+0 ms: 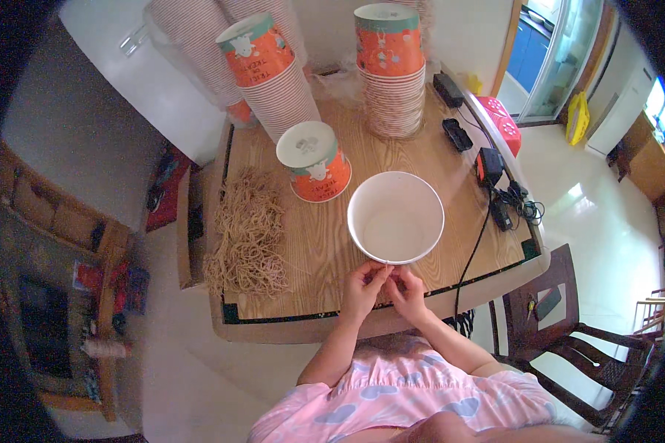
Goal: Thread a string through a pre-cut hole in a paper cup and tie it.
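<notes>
A paper bucket (396, 218) with a white inside stands mouth up near the table's front edge. At its near rim my left hand (365, 289) and my right hand (408, 292) meet, fingertips pinched together. Whatever lies between the fingers is too small to make out. To the left sits an upside-down orange and green paper bucket (319, 179) with a pale base. Beside it, a loose heap of tan paper twine pieces (248, 236) covers the table's left side.
Two tall stacks of nested buckets, a left stack (277, 96) and a right stack (391, 92), stand at the back. Black adapters and cables (501, 199) lie along the right edge. A dark wooden chair (550, 325) stands right of the table (325, 277).
</notes>
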A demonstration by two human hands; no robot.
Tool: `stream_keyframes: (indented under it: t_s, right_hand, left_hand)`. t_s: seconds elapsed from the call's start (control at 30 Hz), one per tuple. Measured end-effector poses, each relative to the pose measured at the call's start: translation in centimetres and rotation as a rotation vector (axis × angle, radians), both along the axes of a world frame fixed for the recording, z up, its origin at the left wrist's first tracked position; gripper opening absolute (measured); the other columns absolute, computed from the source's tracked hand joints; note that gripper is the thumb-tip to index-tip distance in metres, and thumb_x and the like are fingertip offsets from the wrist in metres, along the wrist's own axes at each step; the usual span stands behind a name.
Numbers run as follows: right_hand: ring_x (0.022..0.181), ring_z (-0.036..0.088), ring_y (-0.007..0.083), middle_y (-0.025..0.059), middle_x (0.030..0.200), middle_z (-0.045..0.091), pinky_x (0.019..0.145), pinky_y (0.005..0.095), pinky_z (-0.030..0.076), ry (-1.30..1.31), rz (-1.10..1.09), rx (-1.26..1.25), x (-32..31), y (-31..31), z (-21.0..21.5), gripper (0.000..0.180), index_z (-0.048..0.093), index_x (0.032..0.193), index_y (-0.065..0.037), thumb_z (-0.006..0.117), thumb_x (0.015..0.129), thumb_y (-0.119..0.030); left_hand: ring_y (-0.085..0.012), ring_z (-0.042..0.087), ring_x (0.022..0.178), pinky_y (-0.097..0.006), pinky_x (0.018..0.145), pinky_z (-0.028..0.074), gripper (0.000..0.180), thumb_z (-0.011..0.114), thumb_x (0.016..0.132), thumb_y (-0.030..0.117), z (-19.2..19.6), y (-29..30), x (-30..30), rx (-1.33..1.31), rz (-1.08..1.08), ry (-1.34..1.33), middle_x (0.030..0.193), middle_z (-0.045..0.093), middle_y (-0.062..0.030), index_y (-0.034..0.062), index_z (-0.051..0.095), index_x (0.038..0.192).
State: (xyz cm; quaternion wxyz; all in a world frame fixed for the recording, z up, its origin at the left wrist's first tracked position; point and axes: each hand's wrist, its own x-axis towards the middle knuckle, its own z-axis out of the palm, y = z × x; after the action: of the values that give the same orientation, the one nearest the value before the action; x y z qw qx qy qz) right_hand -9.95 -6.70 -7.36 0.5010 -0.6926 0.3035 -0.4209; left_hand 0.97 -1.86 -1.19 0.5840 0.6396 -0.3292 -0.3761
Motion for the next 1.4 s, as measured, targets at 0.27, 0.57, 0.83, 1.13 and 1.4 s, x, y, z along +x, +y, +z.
stream_keyframes:
  t_s: [0.27,0.57,0.83,1.13,1.4]
  right_hand:
    - [0.067,0.054,0.0131,0.0093,0.074,0.059,0.061,0.0285,0.046,0.063,0.037,0.027,-0.2,0.1,0.6,0.013,0.055,0.093,0.000,0.057,0.080,-0.002]
    - [0.069,0.053,0.0105,0.0071,0.076,0.060,0.061,0.0270,0.045,0.043,0.062,0.122,-0.2,0.0,0.0,0.012,0.055,0.094,0.000,0.056,0.083,-0.004]
    - [0.075,0.053,0.0091,0.0025,0.083,0.060,0.067,0.0239,0.044,-0.241,0.007,0.391,-0.6,-0.4,0.4,0.022,0.057,0.095,0.002,0.042,0.094,-0.015]
    - [0.075,0.057,0.0094,0.0027,0.084,0.064,0.068,0.0237,0.046,-0.190,0.100,0.441,-0.8,0.1,1.0,0.017,0.061,0.096,0.002,0.058,0.086,-0.012]
    - [0.074,0.058,0.0098,0.0027,0.082,0.064,0.067,0.0240,0.046,-0.217,0.106,0.473,-0.8,0.0,0.6,0.015,0.061,0.091,0.001,0.057,0.087,-0.013]
  left_hand:
    - [-0.0051,0.055,0.068,-0.020,0.062,0.044,0.012,0.064,0.083,0.013,-0.4,0.1,-0.2,-0.029,-0.001,0.019,0.076,0.064,0.0006,0.0021,0.065,0.087]
    - [-0.0034,0.052,0.065,-0.018,0.056,0.041,0.012,0.065,0.082,0.013,0.0,0.3,-0.2,0.017,-0.038,0.007,0.071,0.062,0.0020,0.0019,0.067,0.088]
    - [0.0017,0.042,0.056,-0.014,0.047,0.031,0.016,0.061,0.085,0.016,1.1,0.8,-0.2,0.011,-0.082,0.143,0.072,0.061,0.0042,0.0067,0.068,0.096]
    - [-0.0079,0.059,0.078,-0.021,0.069,0.048,0.017,0.061,0.085,0.012,0.5,0.8,-0.1,-0.079,-0.047,0.065,0.088,0.067,-0.0060,-0.0010,0.067,0.095]
    - [-0.0068,0.058,0.076,-0.021,0.068,0.047,0.017,0.061,0.085,0.012,0.5,0.7,-0.2,-0.045,-0.041,0.079,0.088,0.067,-0.0046,0.0000,0.067,0.096]
